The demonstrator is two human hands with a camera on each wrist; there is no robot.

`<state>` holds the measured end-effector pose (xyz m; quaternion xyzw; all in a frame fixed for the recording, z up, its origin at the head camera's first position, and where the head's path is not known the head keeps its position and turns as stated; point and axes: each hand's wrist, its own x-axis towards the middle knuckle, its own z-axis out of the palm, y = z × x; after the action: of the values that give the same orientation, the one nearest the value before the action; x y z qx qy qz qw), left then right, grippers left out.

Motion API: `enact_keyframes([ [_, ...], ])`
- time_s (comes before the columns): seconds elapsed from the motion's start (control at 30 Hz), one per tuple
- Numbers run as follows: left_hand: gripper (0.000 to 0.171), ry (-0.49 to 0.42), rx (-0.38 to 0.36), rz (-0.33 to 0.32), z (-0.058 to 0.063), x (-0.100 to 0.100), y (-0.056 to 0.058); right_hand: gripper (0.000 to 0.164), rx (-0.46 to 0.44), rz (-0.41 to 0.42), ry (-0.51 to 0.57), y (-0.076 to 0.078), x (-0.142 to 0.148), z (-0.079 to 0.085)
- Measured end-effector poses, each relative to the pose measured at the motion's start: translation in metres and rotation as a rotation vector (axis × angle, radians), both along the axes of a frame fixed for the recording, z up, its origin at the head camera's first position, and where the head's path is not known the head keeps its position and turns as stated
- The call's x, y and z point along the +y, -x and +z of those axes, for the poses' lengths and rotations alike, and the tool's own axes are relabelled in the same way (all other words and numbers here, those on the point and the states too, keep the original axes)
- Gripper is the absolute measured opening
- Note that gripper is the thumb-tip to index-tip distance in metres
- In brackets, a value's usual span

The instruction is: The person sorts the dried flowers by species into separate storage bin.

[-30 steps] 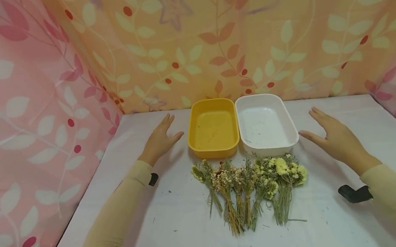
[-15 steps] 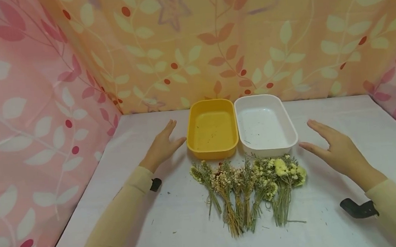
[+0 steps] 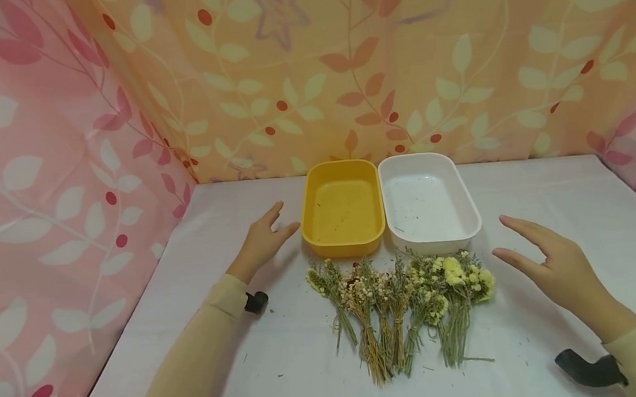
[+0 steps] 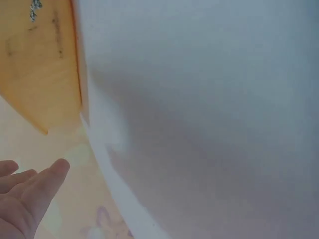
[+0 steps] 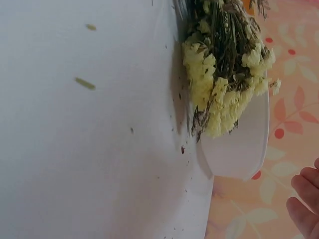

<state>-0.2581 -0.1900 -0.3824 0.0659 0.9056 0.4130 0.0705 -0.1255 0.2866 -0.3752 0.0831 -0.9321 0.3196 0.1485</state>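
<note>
A yellow tub (image 3: 345,246) and a white tub (image 3: 438,245) stand side by side at the back of the table, with only small bits of plant inside. In front of them lies a row of dried flower bunches (image 3: 377,294), stems toward me, with yellow blooms (image 3: 454,272) at the right end. My left hand (image 3: 259,241) is just left of the yellow tub, fingers extended and holding nothing. To the right of the white tub and flowers is my right hand (image 3: 557,266), its fingers spread from the thumb, also holding nothing. The right wrist view shows the yellow blooms (image 5: 219,99) close up.
A white cloth (image 3: 277,378) covers the table, with scattered plant crumbs and a loose stem (image 3: 480,359) on it. Behind rises an orange leaf-patterned curtain (image 3: 332,96); a pink one (image 3: 68,201) closes the left side. A black strap piece (image 3: 588,369) hangs at the right wrist.
My right hand has drawn back toward me, away from the white tub. My left hand has shifted slightly toward me. Tubs and flowers stay in place.
</note>
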Motion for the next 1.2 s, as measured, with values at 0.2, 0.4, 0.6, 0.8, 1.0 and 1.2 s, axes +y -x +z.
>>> enact_keyframes([
  [0.2,0.079,-0.084,-0.042,0.032,0.0,0.004,-0.003,0.055,0.021,-0.042,0.023,-0.01,-0.006,0.0],
  [0.4,0.076,-0.126,-0.053,0.023,0.0,0.008,-0.006,0.046,0.05,-0.048,0.029,-0.022,-0.017,0.001],
  [0.6,0.074,-0.219,-0.114,0.022,0.001,0.012,-0.012,0.041,-0.008,-0.045,0.056,-0.032,-0.026,0.003],
  [0.8,0.07,-0.328,-0.142,0.022,0.001,0.019,-0.015,0.043,-0.086,-0.052,0.12,-0.037,-0.031,0.003],
  [1.0,0.065,-0.38,-0.138,0.058,-0.003,0.024,-0.015,0.044,-0.22,-0.1,0.151,-0.04,-0.034,-0.001],
  [1.2,0.059,-0.477,-0.137,0.086,-0.007,0.029,-0.014,0.054,-0.401,-0.143,0.199,-0.044,-0.034,-0.003],
])
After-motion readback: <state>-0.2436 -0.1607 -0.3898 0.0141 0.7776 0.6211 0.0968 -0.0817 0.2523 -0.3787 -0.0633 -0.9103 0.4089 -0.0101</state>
